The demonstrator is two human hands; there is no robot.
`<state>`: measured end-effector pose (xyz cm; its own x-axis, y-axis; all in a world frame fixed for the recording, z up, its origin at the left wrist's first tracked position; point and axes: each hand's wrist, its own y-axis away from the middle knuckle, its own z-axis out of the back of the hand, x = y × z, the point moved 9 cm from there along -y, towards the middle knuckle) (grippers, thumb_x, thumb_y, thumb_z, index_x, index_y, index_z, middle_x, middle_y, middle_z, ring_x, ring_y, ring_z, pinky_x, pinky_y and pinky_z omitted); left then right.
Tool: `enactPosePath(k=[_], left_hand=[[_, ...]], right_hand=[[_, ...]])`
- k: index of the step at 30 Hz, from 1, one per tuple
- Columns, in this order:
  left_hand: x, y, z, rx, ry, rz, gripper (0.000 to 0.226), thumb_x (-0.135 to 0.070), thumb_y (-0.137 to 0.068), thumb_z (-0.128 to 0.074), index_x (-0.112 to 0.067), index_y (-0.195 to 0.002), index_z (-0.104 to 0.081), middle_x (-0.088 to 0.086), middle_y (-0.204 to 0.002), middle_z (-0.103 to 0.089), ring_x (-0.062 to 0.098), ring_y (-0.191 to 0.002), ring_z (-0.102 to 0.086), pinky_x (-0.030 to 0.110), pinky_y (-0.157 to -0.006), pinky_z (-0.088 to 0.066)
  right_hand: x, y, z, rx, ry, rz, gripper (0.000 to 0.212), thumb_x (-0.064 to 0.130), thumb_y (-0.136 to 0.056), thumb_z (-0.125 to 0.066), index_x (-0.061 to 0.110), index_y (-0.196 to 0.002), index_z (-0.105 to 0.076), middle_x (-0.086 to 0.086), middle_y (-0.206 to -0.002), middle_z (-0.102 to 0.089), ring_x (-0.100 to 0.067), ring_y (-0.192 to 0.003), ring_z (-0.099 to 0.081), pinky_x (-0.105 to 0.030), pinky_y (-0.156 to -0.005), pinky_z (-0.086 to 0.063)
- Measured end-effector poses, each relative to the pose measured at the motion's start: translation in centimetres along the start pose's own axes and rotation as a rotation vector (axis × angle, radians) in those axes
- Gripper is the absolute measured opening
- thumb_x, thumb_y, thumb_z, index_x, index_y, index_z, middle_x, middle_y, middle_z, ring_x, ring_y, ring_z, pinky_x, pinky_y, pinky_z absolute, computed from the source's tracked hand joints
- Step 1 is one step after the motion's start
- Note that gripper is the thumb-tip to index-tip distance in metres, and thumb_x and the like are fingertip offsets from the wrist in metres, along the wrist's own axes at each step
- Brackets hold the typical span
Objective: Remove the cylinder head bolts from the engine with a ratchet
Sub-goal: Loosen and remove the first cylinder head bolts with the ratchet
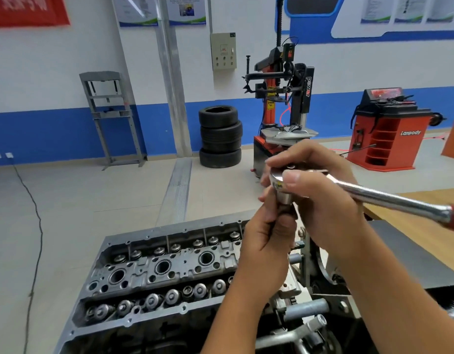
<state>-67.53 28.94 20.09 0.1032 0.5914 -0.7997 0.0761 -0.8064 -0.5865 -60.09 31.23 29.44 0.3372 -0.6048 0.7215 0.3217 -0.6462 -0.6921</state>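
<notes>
The grey cylinder head (pixel 154 272) lies below me, with valve springs and open plug wells showing. Above its right end I hold a chrome ratchet (pixel 374 195) in the air, its red-gripped handle running off to the right. My right hand (pixel 320 190) grips the ratchet head, thumb across its front. My left hand (pixel 269 238) is wrapped round the socket or extension (pixel 284 200) hanging under the ratchet head; most of that piece is hidden in my fist. No loose bolt is visible.
The engine sits on a stand with grey tubes (pixel 305 307) at lower right. A wooden bench (pixel 410 221) lies to the right. Farther off are stacked tyres (pixel 220 136), a tyre changer (pixel 282 103), a red wheel balancer (pixel 389 134) and a floor cable (pixel 36 226).
</notes>
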Motion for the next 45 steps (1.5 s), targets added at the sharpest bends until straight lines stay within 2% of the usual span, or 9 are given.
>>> enactPosePath(k=[5,11,14,18,21,28,36,42,45], left_hand=[[0.1,0.2,0.0,0.052,-0.069,0.012,0.018,-0.024,-0.103,-0.050,-0.026,-0.089,-0.061,0.001,-0.076,-0.057,0.009,-0.068,-0.051,0.019,-0.066,-0.044],[-0.1,0.4,0.1,-0.003,-0.084,-0.015,0.022,-0.016,-0.102,-0.052,-0.011,-0.118,-0.068,-0.011,-0.084,-0.067,0.005,-0.070,-0.059,0.019,-0.066,-0.048],[-0.1,0.6,0.3,-0.011,-0.147,-0.012,0.016,-0.013,-0.104,-0.052,-0.016,-0.107,-0.067,-0.011,-0.073,-0.063,0.005,-0.065,-0.055,0.018,-0.063,-0.045],[-0.5,0.7,0.4,0.047,-0.226,-0.009,0.028,-0.030,-0.101,-0.053,-0.009,-0.116,-0.064,-0.003,-0.085,-0.065,0.008,-0.073,-0.056,0.022,-0.069,-0.045],[-0.8,0.6,0.2,0.073,-0.342,-0.035,0.010,-0.018,-0.099,-0.052,-0.023,-0.099,-0.061,-0.018,-0.085,-0.065,0.006,-0.079,-0.059,0.021,-0.073,-0.045],[-0.8,1.3,0.6,-0.069,-0.357,-0.079,0.020,-0.009,-0.091,-0.053,-0.027,-0.085,-0.060,-0.014,-0.069,-0.062,0.013,-0.063,-0.057,0.024,-0.060,-0.044],[-1.1,0.4,0.5,0.124,-0.384,-0.080,0.011,-0.022,-0.104,-0.057,-0.024,-0.094,-0.059,-0.009,-0.083,-0.058,0.009,-0.073,-0.051,0.025,-0.068,-0.044],[-0.5,0.6,0.9,0.066,-0.421,-0.079,0.009,-0.014,-0.097,-0.054,-0.018,-0.094,-0.063,0.004,-0.084,-0.062,0.024,-0.072,-0.055,0.042,-0.062,-0.047],[-0.5,0.9,1.2,-0.034,-0.474,-0.097,0.029,-0.013,-0.091,-0.052,-0.038,-0.081,-0.058,-0.009,-0.079,-0.059,0.017,-0.070,-0.057,0.028,-0.060,-0.044]], right_hand=[[-0.8,0.5,-1.2,0.241,-0.556,-0.115,0.025,0.024,-0.069,-0.074,0.009,-0.089,-0.070,-0.024,-0.079,-0.062,-0.024,-0.040,-0.049,-0.067,-0.057,-0.030],[1.8,3.7,0.7,-0.261,0.126,0.228,0.020,0.017,-0.086,-0.064,0.004,-0.100,-0.069,-0.012,-0.080,-0.070,-0.028,-0.057,-0.071,-0.041,-0.055,-0.059],[2.8,3.1,0.4,-0.196,0.337,0.261,0.017,0.014,-0.088,-0.066,0.005,-0.102,-0.070,-0.009,-0.079,-0.070,-0.024,-0.065,-0.073,-0.034,-0.056,-0.058],[-0.3,1.0,-0.5,0.158,-0.399,-0.144,0.023,0.012,-0.072,-0.064,0.007,-0.092,-0.072,-0.023,-0.088,-0.067,-0.032,-0.055,-0.061,-0.037,-0.056,-0.052],[-0.8,0.8,-0.6,0.157,-0.617,-0.187,0.019,0.015,-0.070,-0.062,0.008,-0.086,-0.069,-0.021,-0.081,-0.064,-0.021,-0.043,-0.046,-0.026,-0.046,-0.032],[0.5,3.1,0.5,-0.229,0.004,0.180,0.024,0.023,-0.078,-0.084,0.017,-0.095,-0.068,-0.021,-0.079,-0.062,-0.023,-0.057,-0.053,-0.036,-0.059,-0.043],[-0.6,0.8,-1.1,0.204,-0.577,-0.097,0.020,0.018,-0.075,-0.078,0.009,-0.088,-0.068,-0.018,-0.082,-0.065,-0.018,-0.039,-0.040,-0.022,-0.043,-0.031],[-0.2,2.8,0.5,-0.172,-0.239,0.060,0.014,0.017,-0.080,-0.072,0.009,-0.092,-0.069,-0.028,-0.078,-0.063,-0.026,-0.043,-0.047,-0.029,-0.045,-0.037],[1.3,3.9,0.4,-0.348,0.061,0.202,0.017,0.009,-0.081,-0.077,0.006,-0.096,-0.070,-0.018,-0.078,-0.069,-0.031,-0.055,-0.063,-0.033,-0.055,-0.051]])
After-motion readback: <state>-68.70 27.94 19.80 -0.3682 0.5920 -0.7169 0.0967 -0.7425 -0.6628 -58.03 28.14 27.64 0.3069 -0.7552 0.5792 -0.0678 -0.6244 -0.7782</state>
